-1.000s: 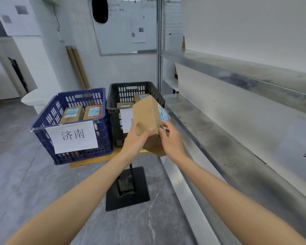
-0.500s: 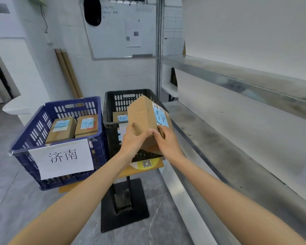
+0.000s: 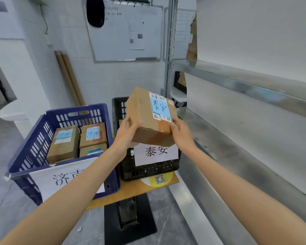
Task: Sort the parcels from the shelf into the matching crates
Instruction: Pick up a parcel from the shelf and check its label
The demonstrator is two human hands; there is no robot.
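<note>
Parcel (image 3: 147, 119) tipped since half second ago: blue label (image 3: 159, 107) now faces up, matching sign (image 3: 155, 154) on black crate (image 3: 148, 171). Left hand (image 3: 129, 131) and right hand (image 3: 181, 133) grip parcel's near corners, holding it above black crate at right edge of table (image 3: 131, 194). Likely next: lower in.

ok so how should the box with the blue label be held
Grip the box at its near end, on the two flat side faces, a hand from each side, as the left hand and right hand do; it looks too wide for one.
</note>
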